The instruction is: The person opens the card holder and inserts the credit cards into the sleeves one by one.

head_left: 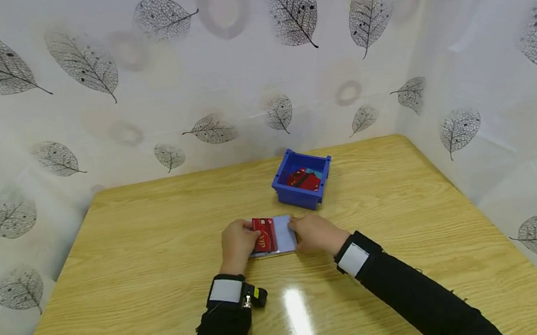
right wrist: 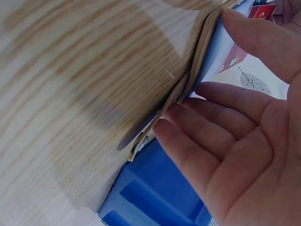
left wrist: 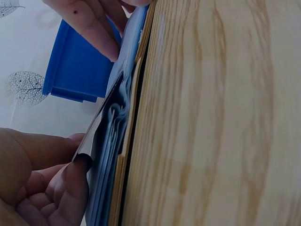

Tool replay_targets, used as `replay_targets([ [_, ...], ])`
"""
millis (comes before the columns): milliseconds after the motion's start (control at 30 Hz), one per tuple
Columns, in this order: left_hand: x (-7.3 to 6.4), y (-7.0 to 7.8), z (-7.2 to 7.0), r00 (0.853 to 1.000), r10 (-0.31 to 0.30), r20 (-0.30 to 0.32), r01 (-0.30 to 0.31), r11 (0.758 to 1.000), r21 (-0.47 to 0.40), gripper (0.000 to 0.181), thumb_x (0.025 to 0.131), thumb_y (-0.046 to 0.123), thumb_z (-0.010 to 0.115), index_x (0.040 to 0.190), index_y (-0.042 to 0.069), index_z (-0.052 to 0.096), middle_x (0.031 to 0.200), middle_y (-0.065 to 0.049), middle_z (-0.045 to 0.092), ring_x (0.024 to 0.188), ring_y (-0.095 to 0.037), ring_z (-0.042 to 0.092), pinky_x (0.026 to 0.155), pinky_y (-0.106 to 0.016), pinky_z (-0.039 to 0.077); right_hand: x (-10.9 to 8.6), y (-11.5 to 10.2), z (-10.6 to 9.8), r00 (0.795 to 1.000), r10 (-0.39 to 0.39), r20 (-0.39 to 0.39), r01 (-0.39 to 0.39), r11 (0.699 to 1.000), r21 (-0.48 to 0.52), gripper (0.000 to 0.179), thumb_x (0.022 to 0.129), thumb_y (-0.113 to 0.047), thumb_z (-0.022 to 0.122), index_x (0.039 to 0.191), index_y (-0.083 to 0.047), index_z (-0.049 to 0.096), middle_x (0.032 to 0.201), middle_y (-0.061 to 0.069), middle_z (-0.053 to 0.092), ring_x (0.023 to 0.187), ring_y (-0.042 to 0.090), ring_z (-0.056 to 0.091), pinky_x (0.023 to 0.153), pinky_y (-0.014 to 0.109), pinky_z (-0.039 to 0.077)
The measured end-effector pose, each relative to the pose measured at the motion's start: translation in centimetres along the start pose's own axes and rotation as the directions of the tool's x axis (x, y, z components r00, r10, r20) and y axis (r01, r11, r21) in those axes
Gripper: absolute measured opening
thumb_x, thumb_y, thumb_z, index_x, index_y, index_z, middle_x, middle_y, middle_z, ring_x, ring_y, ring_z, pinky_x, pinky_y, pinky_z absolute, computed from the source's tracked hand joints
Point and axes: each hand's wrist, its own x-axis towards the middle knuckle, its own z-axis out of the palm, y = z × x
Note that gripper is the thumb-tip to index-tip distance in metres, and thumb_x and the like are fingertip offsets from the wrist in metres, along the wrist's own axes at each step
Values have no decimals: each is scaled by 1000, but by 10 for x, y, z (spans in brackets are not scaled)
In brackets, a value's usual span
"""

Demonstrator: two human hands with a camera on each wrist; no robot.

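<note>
A red card (head_left: 264, 234) marked VIP is pinched between the thumb and fingers of my left hand (head_left: 238, 244). It lies over the left part of an open card holder (head_left: 285, 235) with clear sleeves, which rests on the table. In the left wrist view the card (left wrist: 100, 115) stands tilted, its far edge at the stacked sleeves (left wrist: 106, 165). My right hand (head_left: 317, 232) holds the card holder's right edge; in the right wrist view the thumb (right wrist: 256, 40) is at one corner and the fingers (right wrist: 202, 127) lie along the brownish cover edge.
Just behind the card holder, slightly right, stands a blue plastic box (head_left: 297, 197) with several red cards (head_left: 306, 178) and a teal piece inside. The wooden table (head_left: 155, 219) meets a leaf-patterned curtain (head_left: 234, 83) at the back and sides.
</note>
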Motion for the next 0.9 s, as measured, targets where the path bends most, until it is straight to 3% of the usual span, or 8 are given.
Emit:
replay_targets([
  [267,0,7,7,999,-16,27,16,1000,-2,19,79,10,78,93,-2,72,82,-12,71,75,-23,67,64,-35,52,0,-1,-1,1000,-2,-13,2,1000,16,64,80,-21,79,135,-1,56,139,16,53,115,32,60,94,39,50],
  [533,-2,12,20,999,24,44,-23,1000,-11,20,79,11,79,91,-2,70,78,-10,71,69,-19,66,57,-30,51,1,-1,-1,1000,-5,-20,5,1000,14,63,79,-19,79,135,-1,56,134,17,57,106,33,63,89,40,52],
  [667,-3,14,26,997,65,31,-65,998,-19,17,79,8,78,90,-1,70,75,-9,70,67,-19,66,56,-30,51,1,-1,-1,1000,-5,-30,6,1000,18,61,77,-17,79,132,1,58,122,18,64,99,32,65,84,41,53],
  [800,-4,17,30,992,124,24,-125,992,31,14,79,8,73,90,0,73,75,-9,70,70,-23,66,59,-33,51,2,-1,-1,999,4,-37,-4,1000,6,57,76,-18,80,127,0,62,105,17,69,90,31,66,78,41,53],
  [900,-5,20,30,988,149,46,-152,987,58,16,79,10,70,91,1,75,74,-9,70,69,-23,65,57,-33,50,2,-1,-1,999,15,-33,-15,1000,1,56,77,-19,80,126,0,62,107,17,69,90,31,66,79,42,53],
])
